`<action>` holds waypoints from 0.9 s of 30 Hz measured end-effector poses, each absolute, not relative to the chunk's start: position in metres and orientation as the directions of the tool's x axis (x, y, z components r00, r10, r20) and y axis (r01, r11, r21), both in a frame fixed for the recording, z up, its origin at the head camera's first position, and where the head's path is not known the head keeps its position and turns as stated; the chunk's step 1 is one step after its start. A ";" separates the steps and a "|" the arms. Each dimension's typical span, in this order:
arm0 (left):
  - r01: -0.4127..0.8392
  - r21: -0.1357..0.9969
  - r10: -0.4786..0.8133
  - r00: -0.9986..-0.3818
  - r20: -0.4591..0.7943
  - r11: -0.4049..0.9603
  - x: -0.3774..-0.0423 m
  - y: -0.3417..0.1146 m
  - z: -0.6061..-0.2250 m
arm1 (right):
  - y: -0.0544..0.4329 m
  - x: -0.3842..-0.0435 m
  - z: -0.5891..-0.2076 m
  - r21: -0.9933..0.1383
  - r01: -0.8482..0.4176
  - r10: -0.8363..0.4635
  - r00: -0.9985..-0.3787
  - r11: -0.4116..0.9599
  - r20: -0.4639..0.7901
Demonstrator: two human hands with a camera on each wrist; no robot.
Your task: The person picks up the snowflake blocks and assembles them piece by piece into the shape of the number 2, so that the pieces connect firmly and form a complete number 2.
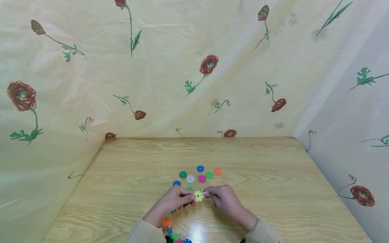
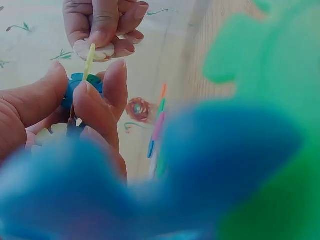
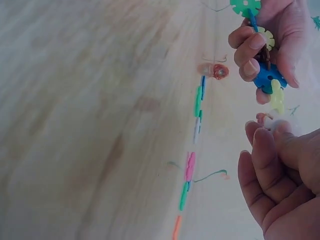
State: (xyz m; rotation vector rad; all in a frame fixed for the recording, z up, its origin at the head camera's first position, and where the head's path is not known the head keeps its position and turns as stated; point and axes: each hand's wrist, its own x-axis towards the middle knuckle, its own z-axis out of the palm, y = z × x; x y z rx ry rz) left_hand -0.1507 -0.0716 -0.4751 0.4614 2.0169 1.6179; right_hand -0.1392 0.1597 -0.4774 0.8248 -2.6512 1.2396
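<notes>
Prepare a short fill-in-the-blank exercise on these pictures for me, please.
1. The person's right hand pinches a notched plastic disc coloured ____.
2. The chain of multicoloured notched plastic discs is held by the person's ____ hand.
3. In the head view, the rightmost loose round plastic disc on the wood-grain table is ____.

Missing words: white; left; orange.

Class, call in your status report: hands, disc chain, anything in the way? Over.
Left hand grips disc chain, yellow disc at its end. Right hand pinches white disc at yellow's edge. Nothing seen between them; loose discs lie beyond the hands.
</notes>
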 end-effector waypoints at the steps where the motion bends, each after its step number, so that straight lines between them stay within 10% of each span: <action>1: -0.051 0.971 0.556 -0.812 -0.176 0.233 -0.151 -0.072 -0.475 | 0.159 -0.139 -0.477 -0.673 -0.519 -0.430 -0.846 0.527 0.315; 27: -0.109 0.968 0.517 -0.829 -0.214 0.226 -0.148 -0.069 -0.477 | 0.153 -0.134 -0.484 -0.602 -0.567 -0.397 -0.824 0.562 0.405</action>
